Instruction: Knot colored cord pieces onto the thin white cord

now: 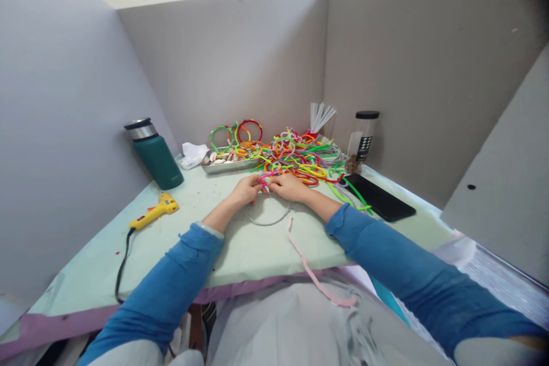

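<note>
My left hand (246, 190) and my right hand (288, 187) are close together over the middle of the table, fingers pinched on a bright pink pipe cleaner (268, 176). Just below them, the curve of a thin grey hoop (270, 223) shows; its upper part is hidden by my fingers, so I cannot tell whether they also hold it. A pale pink fuzzy strip (305, 262) lies nearer to me, running over the table edge onto my lap. Behind my hands spreads a heap of colourful pipe cleaners (295, 151).
A yellow glue gun (154, 211) and a green bottle (158, 157) are on the left. At the back are a metal tray (229, 167) of shells, wrapped hoops (221, 138), crumpled tissue (194, 154) and white sticks (319, 118). A clear jar (362, 140) and black phone (380, 197) sit right.
</note>
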Demonstrator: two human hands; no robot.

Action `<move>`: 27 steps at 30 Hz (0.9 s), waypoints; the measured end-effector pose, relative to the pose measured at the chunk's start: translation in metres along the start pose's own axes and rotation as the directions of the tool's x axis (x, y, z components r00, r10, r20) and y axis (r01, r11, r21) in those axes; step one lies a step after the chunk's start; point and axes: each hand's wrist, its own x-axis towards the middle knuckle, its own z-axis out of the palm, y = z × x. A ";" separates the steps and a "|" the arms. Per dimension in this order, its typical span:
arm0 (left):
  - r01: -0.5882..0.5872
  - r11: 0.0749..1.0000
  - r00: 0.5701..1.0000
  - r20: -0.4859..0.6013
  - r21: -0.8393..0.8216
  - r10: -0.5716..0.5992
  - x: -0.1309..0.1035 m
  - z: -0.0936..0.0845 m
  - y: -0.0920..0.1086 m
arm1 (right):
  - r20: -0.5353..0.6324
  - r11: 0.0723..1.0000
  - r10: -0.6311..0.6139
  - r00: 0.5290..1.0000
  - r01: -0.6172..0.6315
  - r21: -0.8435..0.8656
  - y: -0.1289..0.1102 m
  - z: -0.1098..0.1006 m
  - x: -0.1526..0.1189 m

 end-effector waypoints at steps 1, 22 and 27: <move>0.002 1.000 1.000 0.000 0.000 -0.002 0.000 0.000 -0.001 | 0.000 1.000 -0.001 1.000 0.001 0.003 0.000 0.000 0.000; 0.024 0.996 0.998 0.063 -0.082 -0.018 -0.003 0.001 0.004 | -0.009 0.996 -0.026 1.000 0.027 0.083 -0.001 -0.001 -0.002; 0.013 0.998 0.998 0.069 -0.060 -0.009 -0.003 0.001 0.003 | -0.016 0.996 -0.039 0.999 0.040 0.080 0.001 0.001 -0.001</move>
